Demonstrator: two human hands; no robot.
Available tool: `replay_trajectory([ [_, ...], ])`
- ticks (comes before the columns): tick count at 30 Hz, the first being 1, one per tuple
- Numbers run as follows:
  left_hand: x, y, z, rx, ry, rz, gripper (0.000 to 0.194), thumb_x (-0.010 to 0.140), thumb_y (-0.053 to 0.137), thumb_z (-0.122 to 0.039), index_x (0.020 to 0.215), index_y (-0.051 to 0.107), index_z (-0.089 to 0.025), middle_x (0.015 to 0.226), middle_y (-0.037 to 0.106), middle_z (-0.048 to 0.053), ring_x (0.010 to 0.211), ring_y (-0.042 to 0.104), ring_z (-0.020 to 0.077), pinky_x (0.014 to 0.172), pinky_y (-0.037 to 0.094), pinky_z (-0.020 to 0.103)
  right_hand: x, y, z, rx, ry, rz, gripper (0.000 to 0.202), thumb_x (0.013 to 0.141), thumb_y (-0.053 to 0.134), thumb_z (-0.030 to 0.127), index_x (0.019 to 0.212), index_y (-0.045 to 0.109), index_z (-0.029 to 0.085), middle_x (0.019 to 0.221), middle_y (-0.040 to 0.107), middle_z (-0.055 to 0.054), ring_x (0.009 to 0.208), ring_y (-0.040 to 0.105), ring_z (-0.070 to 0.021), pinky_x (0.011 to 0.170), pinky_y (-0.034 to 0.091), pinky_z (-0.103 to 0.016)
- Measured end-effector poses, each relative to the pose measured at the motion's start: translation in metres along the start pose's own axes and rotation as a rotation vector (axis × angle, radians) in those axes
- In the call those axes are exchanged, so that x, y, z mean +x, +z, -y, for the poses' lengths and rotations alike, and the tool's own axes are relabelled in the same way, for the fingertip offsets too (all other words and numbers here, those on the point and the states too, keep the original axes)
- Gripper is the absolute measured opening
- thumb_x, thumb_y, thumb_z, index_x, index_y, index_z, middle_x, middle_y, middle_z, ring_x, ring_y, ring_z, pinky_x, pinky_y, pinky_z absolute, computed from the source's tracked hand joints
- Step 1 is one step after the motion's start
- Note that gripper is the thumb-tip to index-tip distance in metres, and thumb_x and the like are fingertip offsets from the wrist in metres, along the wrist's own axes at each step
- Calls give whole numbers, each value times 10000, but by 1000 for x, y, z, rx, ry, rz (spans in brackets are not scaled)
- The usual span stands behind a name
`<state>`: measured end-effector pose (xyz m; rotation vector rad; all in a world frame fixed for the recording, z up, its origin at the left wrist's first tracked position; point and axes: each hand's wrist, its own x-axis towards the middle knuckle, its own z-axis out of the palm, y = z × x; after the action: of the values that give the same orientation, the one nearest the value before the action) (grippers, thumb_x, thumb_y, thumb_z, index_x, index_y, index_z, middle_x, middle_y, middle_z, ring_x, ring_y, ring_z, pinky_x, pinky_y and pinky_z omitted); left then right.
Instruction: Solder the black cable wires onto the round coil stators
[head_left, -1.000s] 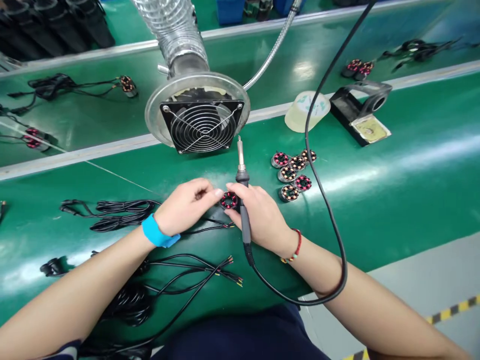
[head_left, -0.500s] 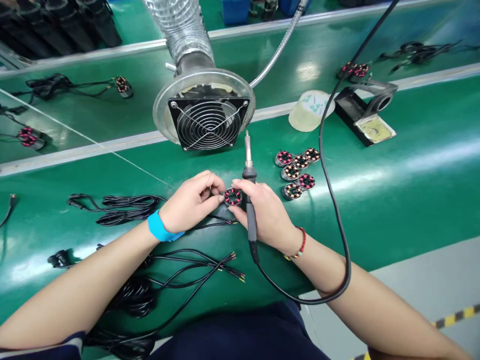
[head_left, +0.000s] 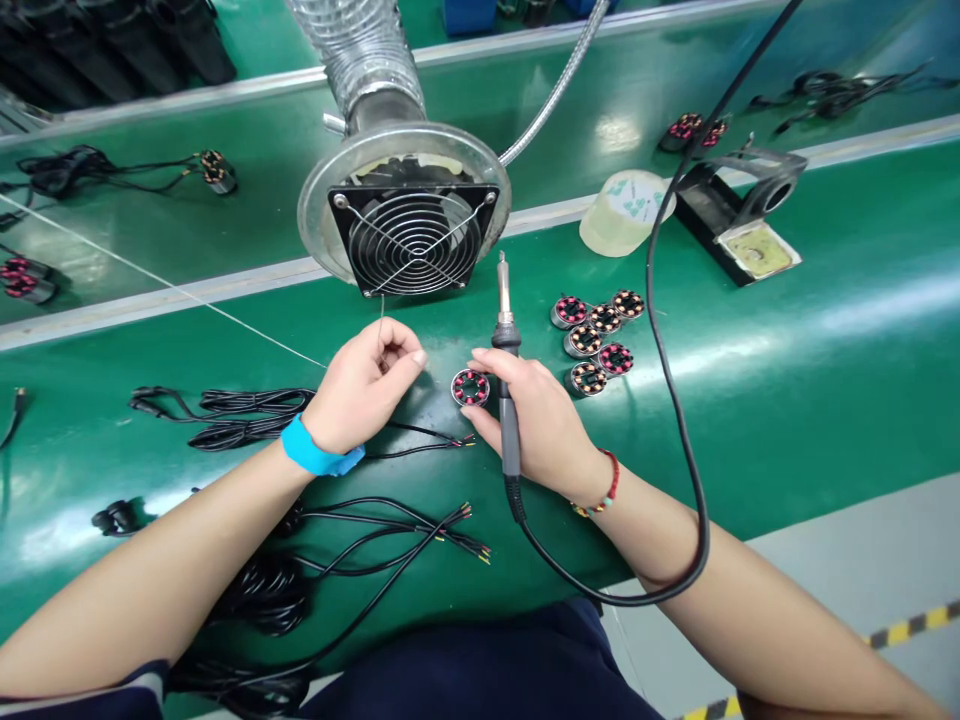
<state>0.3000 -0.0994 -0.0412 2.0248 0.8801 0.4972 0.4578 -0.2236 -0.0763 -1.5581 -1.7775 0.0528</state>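
Note:
My right hand (head_left: 544,425) holds a soldering iron (head_left: 510,430) against the palm, its tip pointing away from me. Between that hand's thumb and index finger is a round coil part (head_left: 470,388) with red windings. To the left, my left hand (head_left: 371,385) is closed in a pinch on a thin wire (head_left: 382,305) that rises toward the fan. A gap separates it from the coil part. Black cables (head_left: 251,415) lie beside and under the left wrist, with stripped ends (head_left: 465,440) below the coil part.
A fan with a duct (head_left: 416,240) hangs ahead of my hands. Several coil parts (head_left: 589,378) stand right of the iron. Behind them are a tape roll (head_left: 626,215) and an iron stand (head_left: 739,220). More cables (head_left: 262,590) lie near my body.
My left hand has moved left and away from the coil part, which it was touching before. My right hand, with the iron and coil part, has shifted slightly right.

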Motion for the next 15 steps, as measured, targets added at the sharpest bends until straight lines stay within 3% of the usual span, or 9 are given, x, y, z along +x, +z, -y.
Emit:
replay_trajectory([
  [6, -1, 4, -9, 69, -131, 274, 357, 808, 470, -490, 643, 501, -175, 594, 455, -33, 570, 382, 107, 548, 303, 255, 0, 1, 3, -84, -96, 107, 312, 962, 462, 240, 1266, 435, 175, 950, 626, -78, 849, 587, -231, 746, 478, -373],
  [12, 4, 0, -10, -131, -261, 364, 248, 729, 520, -397, 671, 568, -161, 650, 555, -15, 635, 462, 112, 649, 375, 265, 0, 1, 2, -52, -111, 126, 316, 949, 473, 206, 1259, 438, 154, 968, 632, -81, 889, 592, -231, 770, 487, -374],
  [15, 7, -2, -8, -255, -313, 384, 214, 681, 567, -378, 654, 564, -165, 610, 526, -28, 594, 431, 97, 608, 362, 244, 0, 2, 1, 21, -106, 154, 354, 934, 492, 189, 1278, 410, 175, 1018, 642, -77, 912, 610, -225, 784, 498, -371],
])
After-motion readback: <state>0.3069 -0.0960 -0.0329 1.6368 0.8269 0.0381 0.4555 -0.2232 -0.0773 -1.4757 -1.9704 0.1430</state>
